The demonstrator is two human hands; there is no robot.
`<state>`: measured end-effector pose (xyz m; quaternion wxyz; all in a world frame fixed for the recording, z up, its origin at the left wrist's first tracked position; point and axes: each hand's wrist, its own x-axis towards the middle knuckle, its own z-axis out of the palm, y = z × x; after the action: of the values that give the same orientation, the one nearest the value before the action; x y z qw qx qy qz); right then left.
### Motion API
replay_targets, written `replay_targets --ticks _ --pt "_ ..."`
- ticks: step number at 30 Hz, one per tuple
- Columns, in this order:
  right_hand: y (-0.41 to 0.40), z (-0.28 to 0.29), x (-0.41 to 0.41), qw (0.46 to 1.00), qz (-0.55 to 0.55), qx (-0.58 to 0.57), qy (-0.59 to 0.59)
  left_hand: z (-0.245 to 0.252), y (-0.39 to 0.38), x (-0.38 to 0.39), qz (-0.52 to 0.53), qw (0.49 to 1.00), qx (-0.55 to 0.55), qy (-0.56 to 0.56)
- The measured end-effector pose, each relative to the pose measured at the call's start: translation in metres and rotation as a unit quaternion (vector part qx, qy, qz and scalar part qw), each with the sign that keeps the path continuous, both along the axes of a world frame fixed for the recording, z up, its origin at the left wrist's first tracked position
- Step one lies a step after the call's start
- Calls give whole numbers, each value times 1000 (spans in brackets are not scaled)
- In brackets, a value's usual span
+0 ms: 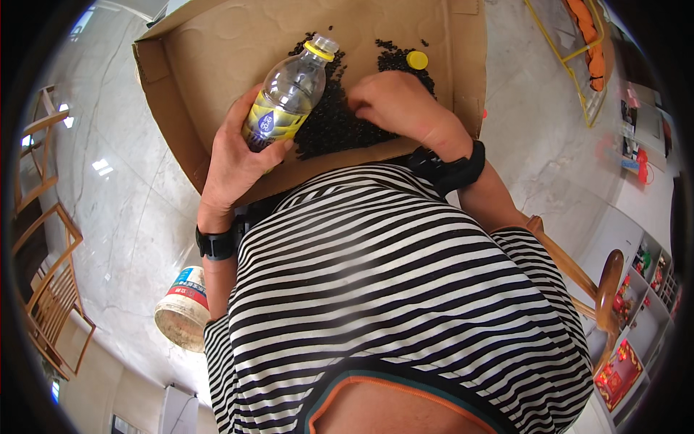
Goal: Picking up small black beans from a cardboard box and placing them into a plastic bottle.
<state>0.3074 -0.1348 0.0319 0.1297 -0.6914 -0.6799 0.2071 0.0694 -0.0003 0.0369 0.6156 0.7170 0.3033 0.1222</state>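
Note:
My left hand (238,146) grips a clear plastic bottle (295,81) with a yellow and purple label that bears writing. The bottle's mouth is uncapped and leans away to the upper right. Through its lower wall something dark shows, but I cannot tell whether it lies inside or behind. Small black beans (347,125) are heaped in a shallow cardboard box (227,43) before me. Over the heap, my right hand (398,103) bends down with its fingers bunched; whether beans are between them is hidden. A yellow bottle cap (417,60) rests on the beans just beyond that hand.
The box's near wall (347,160) stands close against my striped shirt. On the tiled floor at left are a used plastic bucket (181,320) and wooden chairs (54,293). To the right are a yellow metal frame (583,51), a wooden armrest (607,293) and shelves (650,320).

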Motion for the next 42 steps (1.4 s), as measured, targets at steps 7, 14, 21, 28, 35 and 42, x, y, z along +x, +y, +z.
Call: replay_targets --ticks 7,14,21,28,35,42 --pt "22 40 27 965 -157 166 132 3 -3 1 -4 1000 3 13" --pt "43 56 -4 905 -195 193 324 1 -3 1 -1 1000 5 5" --pt "45 60 2 919 -188 166 305 4 -3 1 -3 1000 -2 7" --pt "46 59 4 929 -167 226 241 0 -1 0 -5 1000 -6 2" --pt "44 66 -7 931 -169 200 255 0 -2 0 0 1000 0 15" --pt "11 24 29 988 -131 27 -72 2 -1 0 -4 1000 0 5"
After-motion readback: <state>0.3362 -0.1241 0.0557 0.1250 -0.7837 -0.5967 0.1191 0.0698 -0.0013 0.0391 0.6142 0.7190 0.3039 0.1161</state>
